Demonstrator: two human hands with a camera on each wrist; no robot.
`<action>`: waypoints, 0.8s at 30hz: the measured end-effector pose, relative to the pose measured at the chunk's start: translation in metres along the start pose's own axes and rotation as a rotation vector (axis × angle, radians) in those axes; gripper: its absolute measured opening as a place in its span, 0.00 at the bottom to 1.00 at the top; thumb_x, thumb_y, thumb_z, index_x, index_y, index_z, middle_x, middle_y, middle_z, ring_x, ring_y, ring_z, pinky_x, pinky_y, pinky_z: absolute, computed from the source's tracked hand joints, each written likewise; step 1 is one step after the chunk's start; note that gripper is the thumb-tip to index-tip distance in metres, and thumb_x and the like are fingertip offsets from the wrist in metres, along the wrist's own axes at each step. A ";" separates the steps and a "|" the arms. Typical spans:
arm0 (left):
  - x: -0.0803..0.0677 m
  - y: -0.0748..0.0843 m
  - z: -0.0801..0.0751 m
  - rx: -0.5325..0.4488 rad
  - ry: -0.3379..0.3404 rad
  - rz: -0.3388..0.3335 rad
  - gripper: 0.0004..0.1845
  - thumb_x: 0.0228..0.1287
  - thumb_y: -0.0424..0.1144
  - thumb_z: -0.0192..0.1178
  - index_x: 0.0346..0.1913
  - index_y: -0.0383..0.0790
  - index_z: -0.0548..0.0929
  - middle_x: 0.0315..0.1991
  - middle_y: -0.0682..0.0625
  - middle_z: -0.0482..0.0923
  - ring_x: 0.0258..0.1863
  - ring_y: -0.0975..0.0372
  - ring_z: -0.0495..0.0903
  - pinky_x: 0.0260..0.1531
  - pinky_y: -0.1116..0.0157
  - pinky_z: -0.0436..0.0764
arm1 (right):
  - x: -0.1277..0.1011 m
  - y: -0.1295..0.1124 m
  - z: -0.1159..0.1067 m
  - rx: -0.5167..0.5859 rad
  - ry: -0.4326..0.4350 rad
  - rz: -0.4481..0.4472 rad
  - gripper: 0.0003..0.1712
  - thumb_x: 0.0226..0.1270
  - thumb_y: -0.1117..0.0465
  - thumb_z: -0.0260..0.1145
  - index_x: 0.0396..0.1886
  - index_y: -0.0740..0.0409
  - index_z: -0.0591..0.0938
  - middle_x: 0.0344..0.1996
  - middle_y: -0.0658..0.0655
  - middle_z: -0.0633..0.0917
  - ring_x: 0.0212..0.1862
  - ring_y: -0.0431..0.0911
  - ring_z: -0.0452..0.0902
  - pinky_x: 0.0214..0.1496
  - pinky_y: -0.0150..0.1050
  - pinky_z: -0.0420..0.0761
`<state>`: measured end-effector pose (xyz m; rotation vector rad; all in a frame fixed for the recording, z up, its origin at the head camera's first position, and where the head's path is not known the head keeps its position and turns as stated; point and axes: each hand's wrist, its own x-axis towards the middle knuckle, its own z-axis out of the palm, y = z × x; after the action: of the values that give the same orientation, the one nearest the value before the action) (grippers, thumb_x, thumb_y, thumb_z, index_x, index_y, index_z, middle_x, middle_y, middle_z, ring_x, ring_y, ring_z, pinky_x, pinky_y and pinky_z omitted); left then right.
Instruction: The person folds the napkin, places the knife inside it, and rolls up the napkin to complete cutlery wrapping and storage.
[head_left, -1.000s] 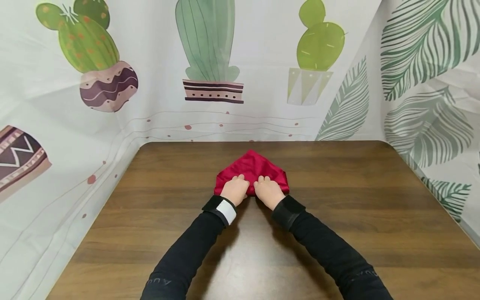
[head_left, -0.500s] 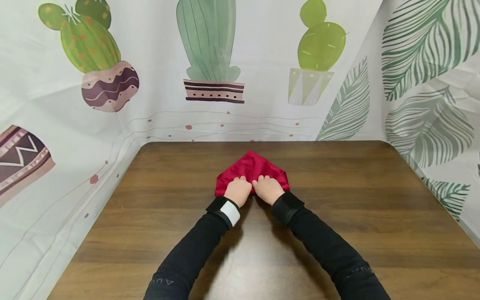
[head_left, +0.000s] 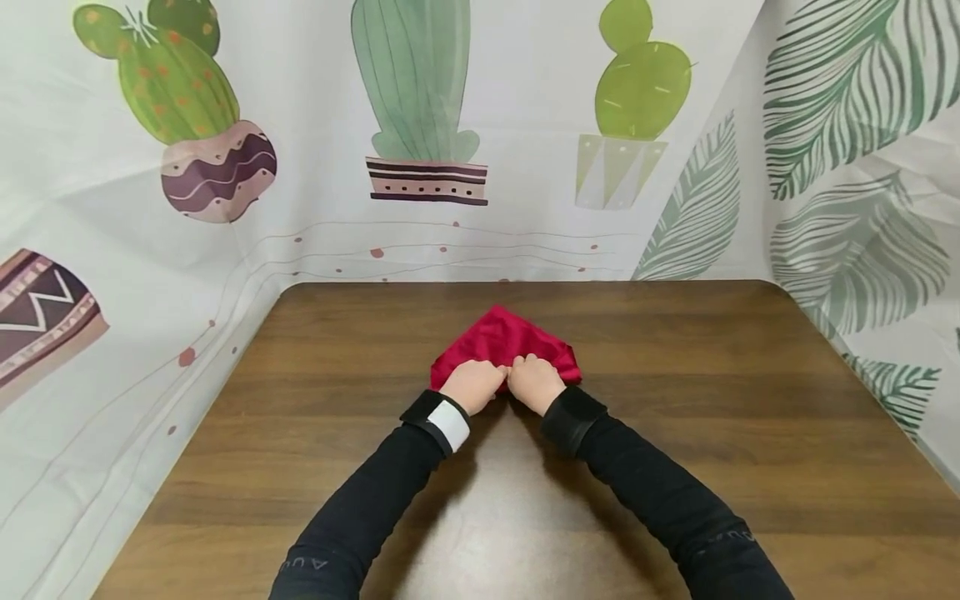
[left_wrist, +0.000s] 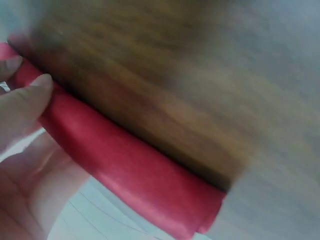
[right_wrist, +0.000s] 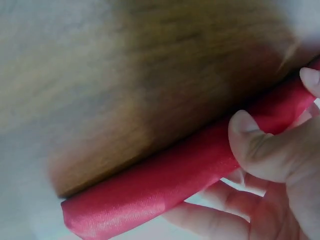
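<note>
A shiny red cloth point(head_left: 498, 329) lies near the far side of the table, its far part coming to a point. Its near edge forms a thick roll, seen lengthwise in the left wrist view as a red roll point(left_wrist: 125, 157) and in the right wrist view as a red roll point(right_wrist: 160, 175). My left hand point(head_left: 472, 385) grips the roll just left of its middle, thumb on the near side and fingers beyond. Close beside it, my right hand point(head_left: 536, 383) holds the roll the same way. The fingers behind the roll are partly hidden.
The brown wooden table point(head_left: 337, 367) has rounded far corners. White fabric point(head_left: 525, 242) printed with cacti and leaves hangs behind it and along its sides. Both wrists wear black bands, the left one with a white patch.
The cloth's far tip has drawn slightly nearer to me. My left hand moved right, then turned a little, and the fingers of both hands now curl more over the near edge.
</note>
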<state>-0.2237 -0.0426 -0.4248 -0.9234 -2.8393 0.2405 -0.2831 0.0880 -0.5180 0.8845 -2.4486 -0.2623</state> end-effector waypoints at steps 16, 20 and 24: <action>-0.008 0.007 -0.003 0.202 0.061 0.069 0.04 0.52 0.31 0.60 0.26 0.43 0.82 0.20 0.49 0.74 0.18 0.59 0.75 0.16 0.65 0.76 | -0.009 0.005 -0.089 0.001 0.006 -0.170 0.09 0.54 0.65 0.62 0.17 0.57 0.74 0.15 0.55 0.73 0.19 0.48 0.71 0.20 0.35 0.74; 0.000 -0.002 -0.007 0.134 -0.020 0.088 0.08 0.51 0.29 0.60 0.20 0.44 0.81 0.20 0.50 0.78 0.21 0.59 0.77 0.22 0.65 0.77 | -0.006 0.018 -0.098 0.024 -0.093 -0.242 0.05 0.53 0.66 0.64 0.22 0.57 0.76 0.18 0.56 0.74 0.21 0.48 0.72 0.23 0.36 0.75; 0.004 -0.007 -0.004 0.088 -0.086 0.062 0.06 0.51 0.30 0.61 0.22 0.43 0.81 0.22 0.51 0.79 0.23 0.60 0.78 0.26 0.67 0.76 | -0.008 0.028 -0.101 0.055 -0.148 -0.247 0.04 0.51 0.67 0.65 0.25 0.58 0.77 0.20 0.56 0.76 0.23 0.49 0.73 0.25 0.37 0.76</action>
<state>-0.2299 -0.0451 -0.4191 -1.0067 -2.8537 0.4190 -0.2391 0.1144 -0.4262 1.2333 -2.4895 -0.3617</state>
